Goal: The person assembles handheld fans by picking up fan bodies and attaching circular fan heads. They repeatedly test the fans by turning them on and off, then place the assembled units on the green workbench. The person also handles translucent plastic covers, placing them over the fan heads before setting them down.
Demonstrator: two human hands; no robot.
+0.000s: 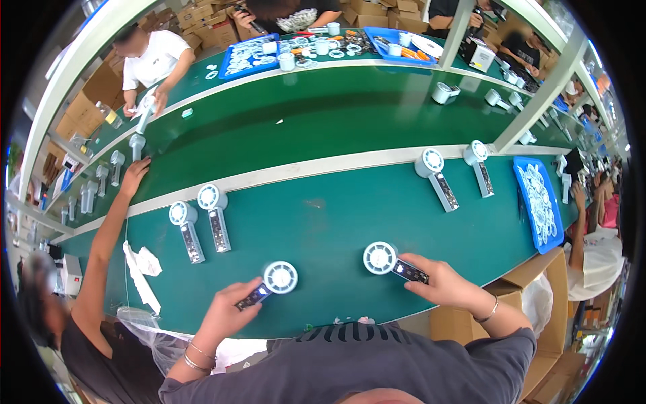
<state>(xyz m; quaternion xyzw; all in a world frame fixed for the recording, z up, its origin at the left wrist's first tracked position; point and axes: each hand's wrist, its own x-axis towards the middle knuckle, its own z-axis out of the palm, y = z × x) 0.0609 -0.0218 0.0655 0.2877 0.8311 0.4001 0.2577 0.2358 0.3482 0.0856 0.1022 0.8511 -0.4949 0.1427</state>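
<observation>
My left hand (231, 308) is closed round the handle of a pale blue handheld fan (280, 277). Its round head points up and to the right, just above the table's near edge. Another handheld fan (379, 258) is gripped by its handle in my right hand (444, 284), its head turned to the left. Circuit boards show in the open handles of both. Beyond my left hand lie two similar fans, one (182, 214) beside another (212, 198). Two more, a nearer fan (429, 163) and a farther fan (476, 153), lie at the far right of the green table (323, 222).
A blue tray (557, 232) of pale rings stands at the right, above an open cardboard box (464, 323). White scraps (141, 269) lie at the left. A co-worker's arm (101, 262) reaches to the green conveyor belt (350, 101). Metal posts (538, 94) rise along it.
</observation>
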